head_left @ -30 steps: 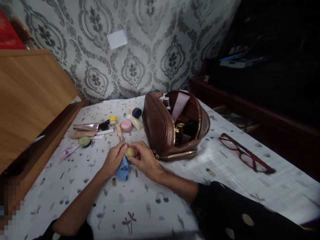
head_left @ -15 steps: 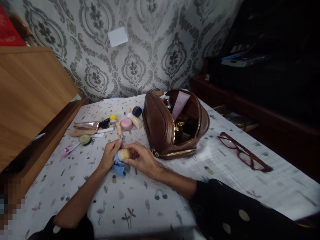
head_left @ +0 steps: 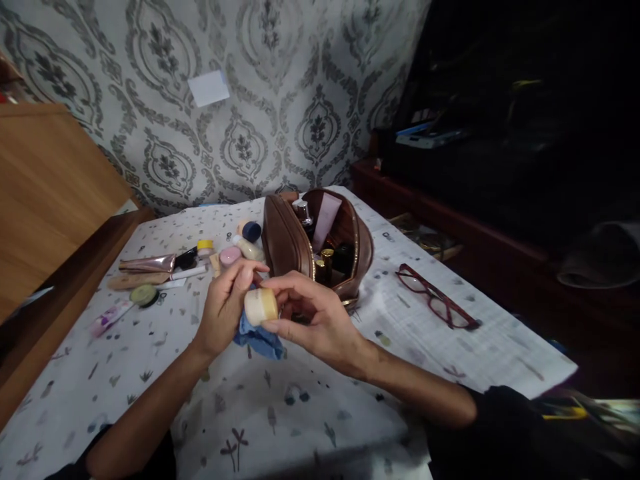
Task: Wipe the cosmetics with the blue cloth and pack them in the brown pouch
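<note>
Between my hands is a small cream jar (head_left: pixel 259 308) with a yellowish lid, tilted on its side. My right hand (head_left: pixel 320 320) grips the lid end with thumb and fingers. My left hand (head_left: pixel 223 310) holds a crumpled blue cloth (head_left: pixel 265 343) against the jar's other end; part of the cloth is hidden by the fingers. Just behind my hands stands an unzipped brown cosmetic bag (head_left: pixel 283 233). A pink tube (head_left: pixel 327 219) and gold-capped bottles (head_left: pixel 326 259) show inside it. A pink jar (head_left: pixel 231 255) lies behind my left hand.
Left on the printed cloth are a green-topped jar (head_left: pixel 144 295), a purple-and-white tube (head_left: pixel 111 318), a rose-gold tube (head_left: pixel 147 263), a yellow-lidded jar (head_left: pixel 205 248) and a navy-capped container (head_left: pixel 251 231). Red glasses (head_left: pixel 436 299) lie right. A wooden panel (head_left: pixel 55 193) borders the left, a patterned wall the back.
My hands have lifted the jar closer to me, and it has turned so its side shows. The blue cloth moved along with it. The view has swung to the right.
</note>
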The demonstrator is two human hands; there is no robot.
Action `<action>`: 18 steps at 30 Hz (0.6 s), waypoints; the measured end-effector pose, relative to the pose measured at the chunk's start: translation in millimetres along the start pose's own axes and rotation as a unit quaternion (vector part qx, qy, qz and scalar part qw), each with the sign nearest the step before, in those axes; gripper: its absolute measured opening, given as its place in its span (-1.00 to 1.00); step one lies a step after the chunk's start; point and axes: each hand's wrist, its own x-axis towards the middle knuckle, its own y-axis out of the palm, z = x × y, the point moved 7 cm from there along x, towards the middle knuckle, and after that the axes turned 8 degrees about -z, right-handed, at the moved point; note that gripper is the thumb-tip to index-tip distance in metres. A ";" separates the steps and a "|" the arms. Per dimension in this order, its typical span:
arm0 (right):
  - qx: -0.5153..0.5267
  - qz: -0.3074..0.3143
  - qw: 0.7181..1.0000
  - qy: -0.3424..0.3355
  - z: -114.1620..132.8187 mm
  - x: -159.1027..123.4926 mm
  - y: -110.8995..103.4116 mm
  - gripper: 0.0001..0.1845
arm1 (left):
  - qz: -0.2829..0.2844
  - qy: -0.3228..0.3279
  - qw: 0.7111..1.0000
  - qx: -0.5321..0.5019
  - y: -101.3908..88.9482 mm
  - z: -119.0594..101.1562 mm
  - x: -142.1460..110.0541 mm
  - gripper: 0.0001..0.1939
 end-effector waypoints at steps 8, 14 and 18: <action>-0.096 -0.043 0.994 -0.031 -13.3 -7.7 0.5 -0.65 | -0.116 -0.057 0.989 -0.079 -9.1 9.4 -7.9 -0.65; -0.162 -0.023 0.986 -0.024 -26.1 0.0 20.6 -0.70 | -0.157 -0.072 0.972 -0.158 -32.7 21.1 -20.9 -0.69; -0.158 -0.047 0.986 0.037 -50.2 8.7 31.4 -0.73 | -0.070 -0.069 0.992 -0.077 -23.4 34.4 -34.4 -0.68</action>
